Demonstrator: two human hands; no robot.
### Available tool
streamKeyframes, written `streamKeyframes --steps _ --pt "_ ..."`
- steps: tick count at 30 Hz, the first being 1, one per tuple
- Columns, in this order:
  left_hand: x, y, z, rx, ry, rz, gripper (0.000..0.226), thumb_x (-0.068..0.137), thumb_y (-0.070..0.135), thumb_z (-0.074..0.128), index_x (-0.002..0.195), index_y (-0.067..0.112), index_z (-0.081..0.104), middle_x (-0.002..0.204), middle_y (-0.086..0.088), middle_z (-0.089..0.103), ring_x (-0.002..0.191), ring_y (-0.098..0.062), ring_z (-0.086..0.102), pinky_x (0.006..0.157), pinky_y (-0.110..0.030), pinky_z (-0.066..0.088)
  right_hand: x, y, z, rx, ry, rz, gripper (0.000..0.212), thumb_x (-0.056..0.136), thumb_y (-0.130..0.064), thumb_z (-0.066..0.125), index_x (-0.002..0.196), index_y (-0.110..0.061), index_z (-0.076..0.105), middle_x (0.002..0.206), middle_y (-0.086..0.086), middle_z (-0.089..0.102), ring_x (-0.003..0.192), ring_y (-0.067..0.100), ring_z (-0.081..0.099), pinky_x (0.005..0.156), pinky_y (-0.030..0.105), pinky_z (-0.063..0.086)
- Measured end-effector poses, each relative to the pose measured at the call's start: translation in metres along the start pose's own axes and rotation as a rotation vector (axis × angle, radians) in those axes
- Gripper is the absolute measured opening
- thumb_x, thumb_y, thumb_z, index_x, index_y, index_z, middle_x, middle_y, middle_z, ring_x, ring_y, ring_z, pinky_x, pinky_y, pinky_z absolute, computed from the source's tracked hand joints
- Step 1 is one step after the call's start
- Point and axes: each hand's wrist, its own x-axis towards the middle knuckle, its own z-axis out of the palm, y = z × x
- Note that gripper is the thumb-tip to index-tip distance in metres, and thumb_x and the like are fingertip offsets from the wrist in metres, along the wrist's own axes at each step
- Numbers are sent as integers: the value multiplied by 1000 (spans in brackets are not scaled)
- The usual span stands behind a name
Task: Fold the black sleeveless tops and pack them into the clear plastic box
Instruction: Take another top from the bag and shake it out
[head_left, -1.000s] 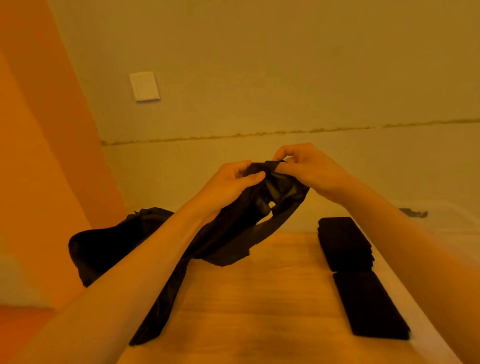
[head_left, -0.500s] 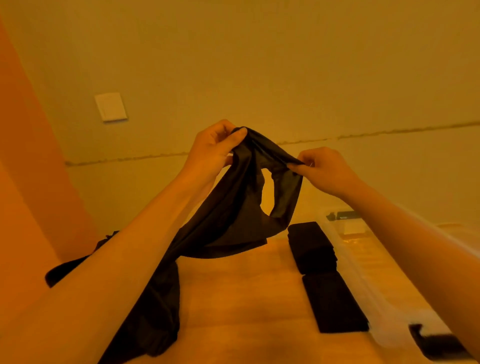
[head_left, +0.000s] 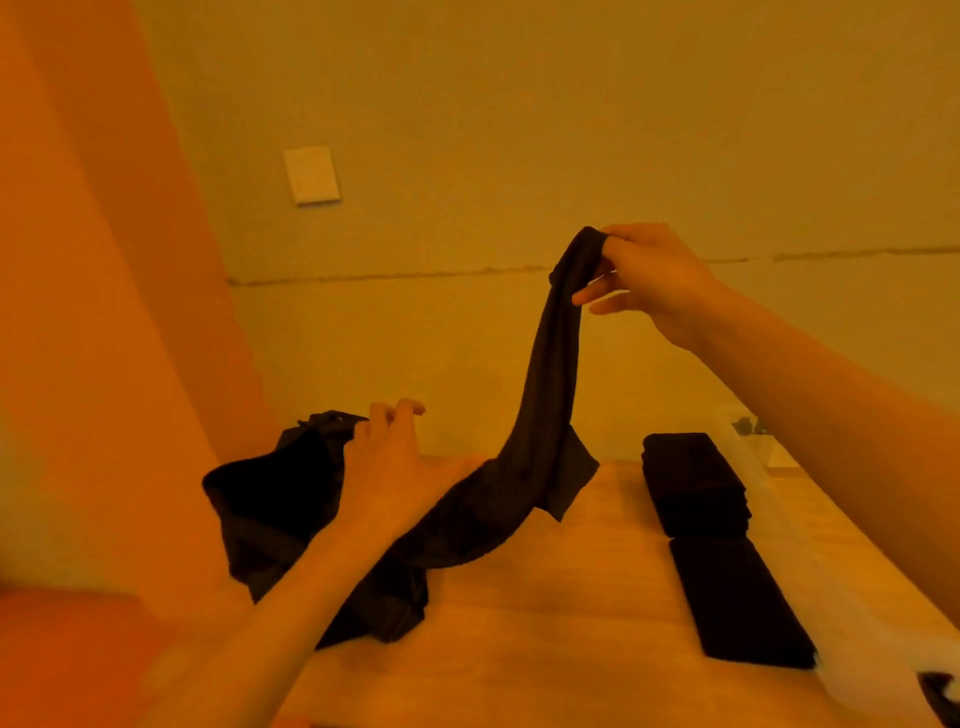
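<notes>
Our right hand (head_left: 654, 280) pinches one upper end of a thin, limp black sleeveless top (head_left: 550, 405) between thumb and curled fingers. It holds that end high, so the cloth hangs as a narrow rope down to the pale wooden table (head_left: 571, 649), where the lower part trails under our left forearm. Our left hand (head_left: 389, 462) is released, fingers spread and grasping nothing, low between the hanging top and a crumpled heap of unfolded black tops (head_left: 270, 499); whether it touches cloth we cannot tell. To the right, two neat folded black stacks (head_left: 696, 483) lie on the table just beside the clear plastic box (head_left: 763, 467), which shows only faintly behind our right arm. We judge the top light, soft and without any stiffness. Held by one point it collapses, and the smooth-looking fabric may slide through a loose pinch. We would take it at both shoulder straps, or at the two hem corners, so that it spreads flat for folding. Half a second ago both hands held this top up by neighbouring parts of its upper edge, an opening gaping between them. Since then the left hand has let go and dropped to the table, while the right has carried its end up and outward alone.
</notes>
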Motion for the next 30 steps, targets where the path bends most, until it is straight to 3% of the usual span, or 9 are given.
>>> streamKeyframes --steps 2,4,6,9,13,23,25,27,30 --pt "-29 -45 23 314 -6 -123 117 60 98 49 147 22 40 147 -11 40 137 -38 39 118 -57 25 6 -5 20 36 -30 1 26 107 -13 42 113 -8 66 96 13 74 76 20 77 60 25 58" --pt "-47 -86 43 378 3 -147 128 54 101 41 147 13 46 145 -21 47 135 -45 44 117 -63 23 13 -7 43 63 -30 11 26 107 -12 41 115 -8 65 97 13 73 76 20 77 63 28 60" --pt "-50 -116 52 421 30 -102 124 56 93 60 145 7 49 140 -25 54 131 -45 51 117 -62 28 21 -7 64 125 -35 21 27 106 -12 41 119 -6 64 102 16 73 76 21 77 62 27 60" --pt "-48 -140 48 452 44 -89 121 55 56 93 150 2 41 143 -29 51 133 -44 50 117 -58 33 35 -11 83 208 2 21 27 107 -13 41 118 -6 65 104 17 74 78 21 77 61 25 59" --pt "-46 -173 41 522 31 -59 120 45 27 101 147 -3 46 135 -30 57 125 -46 57 112 -57 40 53 -16 89 366 68 9 25 106 -12 42 119 -5 62 105 15 72 81 22 77 69 27 60" --pt "-19 -236 17 547 -26 -60 136 41 30 102 155 3 33 138 -30 54 130 -48 52 111 -60 40 94 -51 46 757 314 -118 25 102 -5 42 114 1 63 104 19 72 85 26 77 70 27 59" --pt "-15 -223 6 517 -60 -23 128 61 42 91 160 10 17 154 -27 39 147 -45 31 122 -58 22 97 -65 38 771 322 -161 27 101 -5 42 113 1 65 103 18 72 86 26 77 71 28 59" --pt "-8 -195 -6 370 -52 48 107 76 55 66 162 14 16 164 -18 23 154 -39 12 125 -51 3 97 -75 40 721 283 -190 26 101 -6 42 110 -1 66 101 16 73 88 26 77 73 28 59" --pt "12 -132 -27 95 96 220 87 85 59 51 159 20 26 165 -6 21 154 -27 15 125 -47 16 93 -82 53 584 176 -191 26 102 -8 43 113 0 65 102 17 73 89 26 76 72 27 59"
